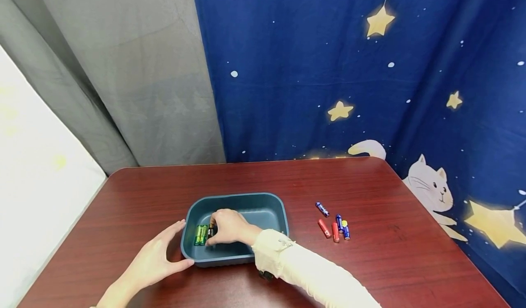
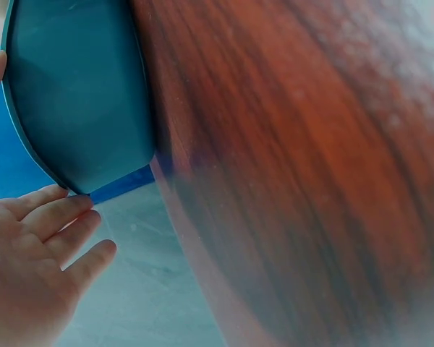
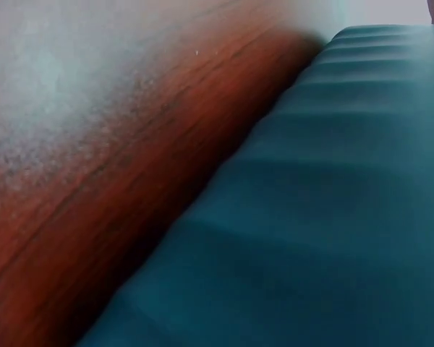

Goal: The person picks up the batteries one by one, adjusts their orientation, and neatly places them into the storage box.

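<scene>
A black battery (image 1: 211, 231) is being pinched by the right hand (image 1: 230, 228). The left hand (image 1: 152, 260) is being spread against the bin (image 1: 263, 219).

Curtained indoor space, home or studio unclear: starry blue curtain (image 1: 287, 70), grey drape (image 1: 152, 70), reddish wood-grain table (image 1: 390, 262).

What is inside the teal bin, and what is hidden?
Two green batteries lie in the bin, beside a black battery that the right hand pinches. That hand covers part of the bin; anything beneath cannot be seen.
</scene>
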Available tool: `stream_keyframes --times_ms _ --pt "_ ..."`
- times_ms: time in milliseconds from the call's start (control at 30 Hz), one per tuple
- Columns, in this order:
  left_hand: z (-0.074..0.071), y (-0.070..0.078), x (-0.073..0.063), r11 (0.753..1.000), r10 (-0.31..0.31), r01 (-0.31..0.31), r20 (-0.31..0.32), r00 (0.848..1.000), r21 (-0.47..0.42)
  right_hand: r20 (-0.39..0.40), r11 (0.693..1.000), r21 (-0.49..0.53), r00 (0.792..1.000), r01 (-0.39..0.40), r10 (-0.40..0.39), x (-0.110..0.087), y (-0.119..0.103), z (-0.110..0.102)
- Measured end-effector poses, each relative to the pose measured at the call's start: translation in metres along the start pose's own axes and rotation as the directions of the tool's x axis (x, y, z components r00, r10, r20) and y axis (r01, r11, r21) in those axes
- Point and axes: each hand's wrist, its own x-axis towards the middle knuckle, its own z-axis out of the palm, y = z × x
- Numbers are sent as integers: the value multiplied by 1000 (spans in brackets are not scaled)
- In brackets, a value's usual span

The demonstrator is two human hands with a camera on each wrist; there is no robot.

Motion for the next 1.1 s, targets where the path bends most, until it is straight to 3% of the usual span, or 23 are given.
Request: stream_keyframes --times_ms 733,1100 --pt "1 0 0 1000 15 -15 -16 1000 18 -9 992 -127 1000 -20 19 9 -6 11" --pt "2 -2 1 1000 -2 2 4 1000 -3 -16 999 -28 1000 -16 16 5 0 0"
